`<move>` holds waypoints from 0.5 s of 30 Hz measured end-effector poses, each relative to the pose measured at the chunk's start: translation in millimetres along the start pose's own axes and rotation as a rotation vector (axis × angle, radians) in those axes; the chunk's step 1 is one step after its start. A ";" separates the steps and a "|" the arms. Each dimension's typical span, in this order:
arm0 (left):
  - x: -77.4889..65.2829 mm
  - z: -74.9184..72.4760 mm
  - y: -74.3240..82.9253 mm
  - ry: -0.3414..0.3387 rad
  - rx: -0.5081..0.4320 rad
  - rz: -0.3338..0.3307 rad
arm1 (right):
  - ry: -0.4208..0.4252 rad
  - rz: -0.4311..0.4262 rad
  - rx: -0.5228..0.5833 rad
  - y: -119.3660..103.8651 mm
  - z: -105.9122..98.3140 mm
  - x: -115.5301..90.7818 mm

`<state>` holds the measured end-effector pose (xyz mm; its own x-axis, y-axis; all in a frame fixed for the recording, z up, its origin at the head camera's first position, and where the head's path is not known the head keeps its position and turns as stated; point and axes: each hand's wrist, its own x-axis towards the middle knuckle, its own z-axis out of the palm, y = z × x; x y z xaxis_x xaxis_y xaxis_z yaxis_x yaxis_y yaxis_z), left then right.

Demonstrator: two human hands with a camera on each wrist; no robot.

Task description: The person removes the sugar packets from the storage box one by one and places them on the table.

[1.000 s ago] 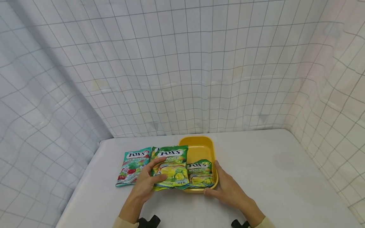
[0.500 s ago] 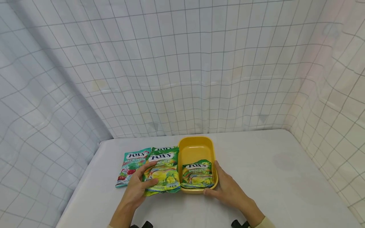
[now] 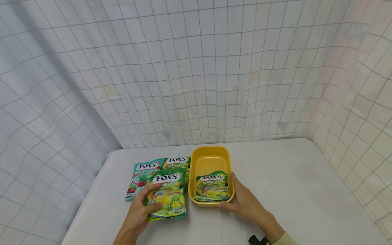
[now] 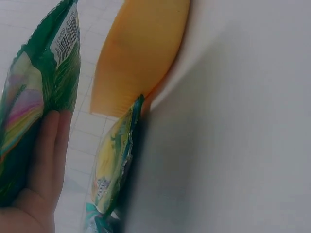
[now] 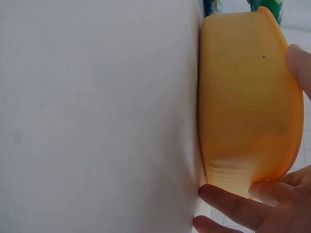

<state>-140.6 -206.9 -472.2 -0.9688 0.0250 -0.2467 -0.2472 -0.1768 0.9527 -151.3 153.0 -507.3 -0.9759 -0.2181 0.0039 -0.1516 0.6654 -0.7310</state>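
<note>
My left hand (image 3: 139, 212) grips a green Fox's Spring Tea candy bag (image 3: 169, 200), thumb and index finger showing on its front. In the left wrist view this candy bag (image 4: 58, 63) stands apart from the table, with fingers (image 4: 52, 150) behind it. My right hand (image 3: 245, 200) holds the near right corner of a yellow plastic container (image 3: 208, 165), thumb at the front and fingers along the right side. The right wrist view shows the thumb (image 5: 300, 68) at the container's rim. Inside the container's near half lies another Spring Tea bag (image 3: 212, 187).
A third Spring Tea bag (image 3: 177, 162) lies left of the container, partly covered by the held one. Beside it rests a teal Fox's Mint Blossom bag (image 3: 141, 177). White gridded curtains (image 3: 196, 85) enclose the white-covered table (image 3: 281, 173) at the back and sides.
My left hand has carried its candy bag left and toward me, off the container's left edge, uncovering more of the bag behind. The right hand has stayed at the container.
</note>
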 end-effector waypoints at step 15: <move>-9.8 -11.0 -28.4 -0.086 0.013 -0.058 | -0.006 0.002 0.009 1.2 0.7 0.5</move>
<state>-123.9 -212.9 -498.8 -0.9508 0.1195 -0.2859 -0.3026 -0.1602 0.9395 -151.8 153.2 -508.7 -0.9753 -0.2209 -0.0018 -0.1481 0.6597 -0.7368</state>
